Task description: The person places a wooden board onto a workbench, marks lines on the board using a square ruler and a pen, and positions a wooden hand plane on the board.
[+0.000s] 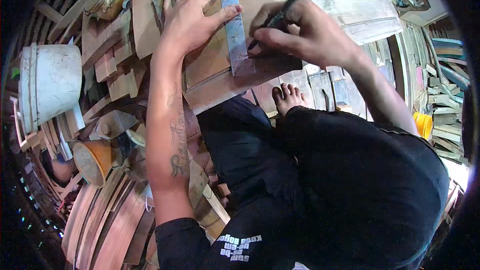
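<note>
My left hand (192, 15) lies spread on a wooden board (207, 67), its thumb resting across a flat metal ruler (233, 30). A ring is on one of its fingers. Just right of the ruler, my right hand (295, 32) is closed around a dark pen (285, 10). The pen leans with its upper end to the right, and its lower tip is close to the ruler's right edge on the board. Whether the tip touches the wood I cannot tell. The board rests on a larger wooden work surface (345, 0).
At left stand a white bucket (55, 82), a glass jar (107, 2) and an orange container (95, 160). Curved wood pieces (105, 220) are stacked at lower left. A yellow container (423, 125) and piled wood strips (446, 105) are at right. My bare foot (290, 98) is below the board.
</note>
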### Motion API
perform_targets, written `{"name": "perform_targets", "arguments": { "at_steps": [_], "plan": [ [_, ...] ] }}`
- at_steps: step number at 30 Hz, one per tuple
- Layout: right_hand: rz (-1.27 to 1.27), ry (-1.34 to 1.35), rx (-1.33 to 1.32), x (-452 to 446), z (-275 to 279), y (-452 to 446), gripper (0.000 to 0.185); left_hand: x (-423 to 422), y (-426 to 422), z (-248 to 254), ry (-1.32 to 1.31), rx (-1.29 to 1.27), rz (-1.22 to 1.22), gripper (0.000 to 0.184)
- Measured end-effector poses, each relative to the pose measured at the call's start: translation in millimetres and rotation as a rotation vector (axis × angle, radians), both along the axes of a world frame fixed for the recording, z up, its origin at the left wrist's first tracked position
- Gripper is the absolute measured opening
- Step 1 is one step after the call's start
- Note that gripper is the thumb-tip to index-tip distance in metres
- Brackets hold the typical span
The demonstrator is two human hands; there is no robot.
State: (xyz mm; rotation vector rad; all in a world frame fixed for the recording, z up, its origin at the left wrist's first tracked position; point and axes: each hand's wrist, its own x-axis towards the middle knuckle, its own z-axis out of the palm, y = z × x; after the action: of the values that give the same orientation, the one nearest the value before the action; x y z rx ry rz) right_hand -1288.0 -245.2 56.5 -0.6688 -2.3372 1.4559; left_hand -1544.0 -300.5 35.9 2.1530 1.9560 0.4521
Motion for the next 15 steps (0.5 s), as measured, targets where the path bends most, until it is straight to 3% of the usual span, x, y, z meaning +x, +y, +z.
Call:
{"name": "perform_targets", "arguments": {
  "at_steps": [2,3,4,6,9,12,15],
  "plan": [
    [-0.047,0.003,0.295,-6,-2,11,0.026,3,0,8,-0.001,-0.042,0.018,0.072],
    [-0.094,0.075,0.116,-11,-6,11,0.028,5,1,9,-0.022,-0.058,0.023,0.073],
    [-0.123,0.094,0.253,-14,-2,14,0.029,5,0,9,-0.021,-0.055,0.021,0.073],
    [-0.081,-0.098,0.291,-13,2,18,0.027,5,-3,7,-0.016,-0.011,0.014,0.073],
    [0.022,-0.073,0.327,-11,-1,17,0.027,3,1,5,-0.025,-0.049,0.029,0.074],
    [0.006,0.031,0.141,-12,-6,23,0.027,3,1,8,-0.051,-0.070,0.033,0.075],
    [-0.045,-0.044,0.201,-22,14,23,0.020,4,1,9,-0.042,-0.072,0.040,0.075]
  ]
}}
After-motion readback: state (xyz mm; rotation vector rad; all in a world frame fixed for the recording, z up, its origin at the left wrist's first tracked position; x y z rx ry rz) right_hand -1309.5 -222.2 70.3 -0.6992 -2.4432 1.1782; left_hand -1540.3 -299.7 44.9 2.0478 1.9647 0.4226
